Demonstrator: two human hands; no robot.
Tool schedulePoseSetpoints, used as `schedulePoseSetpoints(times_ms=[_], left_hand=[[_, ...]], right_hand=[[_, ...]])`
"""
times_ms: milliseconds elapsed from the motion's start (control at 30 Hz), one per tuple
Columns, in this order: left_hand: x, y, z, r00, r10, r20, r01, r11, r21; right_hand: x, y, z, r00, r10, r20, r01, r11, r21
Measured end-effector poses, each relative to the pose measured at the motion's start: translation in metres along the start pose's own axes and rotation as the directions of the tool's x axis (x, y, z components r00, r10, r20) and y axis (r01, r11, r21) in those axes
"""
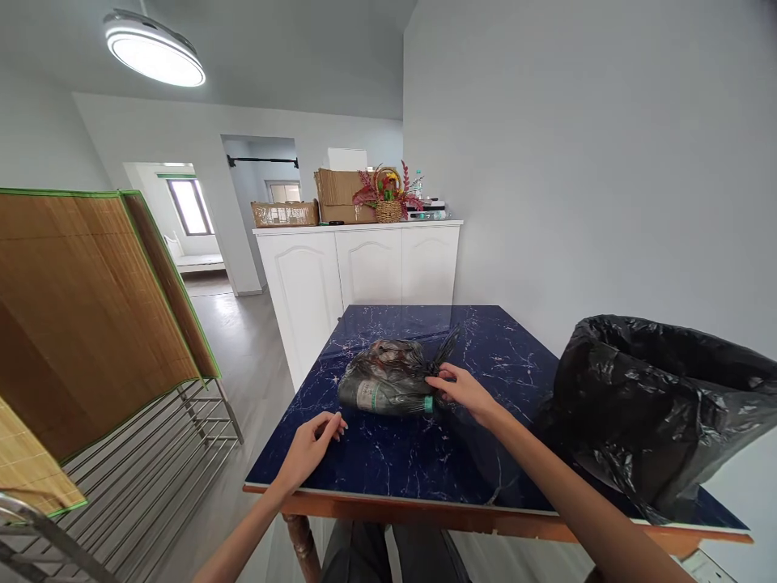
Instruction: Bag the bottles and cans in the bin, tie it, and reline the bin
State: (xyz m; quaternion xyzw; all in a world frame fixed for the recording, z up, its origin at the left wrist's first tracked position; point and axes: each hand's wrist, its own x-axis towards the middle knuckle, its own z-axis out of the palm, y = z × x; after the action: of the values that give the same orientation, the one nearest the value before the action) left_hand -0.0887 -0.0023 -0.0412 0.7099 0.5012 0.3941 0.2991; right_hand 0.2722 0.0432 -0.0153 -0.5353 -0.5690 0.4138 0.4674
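A thin black plastic bag (388, 374), knotted at its right end, lies on the dark blue marbled table (401, 461). Through the film show a bottle with a green cap (428, 403) and a pale label, and some reddish-brown contents I cannot make out. My right hand (458, 390) pinches the bag just by the knot, from which the loose ends stick up. To the left of the bag and a little nearer me, my left hand (316, 441) rests at the tabletop with fingers loosely bent, thumb and fingers apart, holding nothing.
A large black bin bag (637, 413) stands gaping at the table's right side, by the wall. Beyond the table, a white cabinet (370, 267) carries cardboard boxes (343, 194) and a flower basket (388, 209). To the left is a metal rack (210, 413) with bamboo mats (85, 300).
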Motion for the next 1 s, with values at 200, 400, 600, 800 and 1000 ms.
schedulePoseSetpoints(times_ms=[200, 400, 600, 800, 1000], left_hand=[[0.005, 0.019, -0.002, 0.959, 0.055, -0.277, -0.044, 0.998, 0.045], [0.019, 0.097, 0.006, 0.822, 0.473, -0.318, -0.381, 0.871, 0.309], [0.043, 0.152, 0.017, 0.794, 0.607, -0.039, -0.503, 0.69, 0.521], [0.05, 0.158, 0.014, 0.798, 0.601, -0.03, -0.509, 0.7, 0.5], [0.047, 0.157, 0.01, 0.836, 0.527, -0.154, -0.453, 0.82, 0.351]], right_hand=[[-0.009, -0.053, 0.006, 0.942, -0.322, -0.099, 0.295, 0.93, -0.221], [-0.034, -0.09, 0.016, 0.873, -0.485, -0.051, 0.433, 0.819, -0.377], [-0.059, -0.113, 0.029, 0.797, -0.603, 0.014, 0.543, 0.707, -0.454], [-0.068, -0.131, 0.015, 0.825, -0.544, 0.15, 0.554, 0.729, -0.401], [-0.06, -0.139, -0.011, 0.842, -0.366, 0.396, 0.477, 0.847, -0.233]])
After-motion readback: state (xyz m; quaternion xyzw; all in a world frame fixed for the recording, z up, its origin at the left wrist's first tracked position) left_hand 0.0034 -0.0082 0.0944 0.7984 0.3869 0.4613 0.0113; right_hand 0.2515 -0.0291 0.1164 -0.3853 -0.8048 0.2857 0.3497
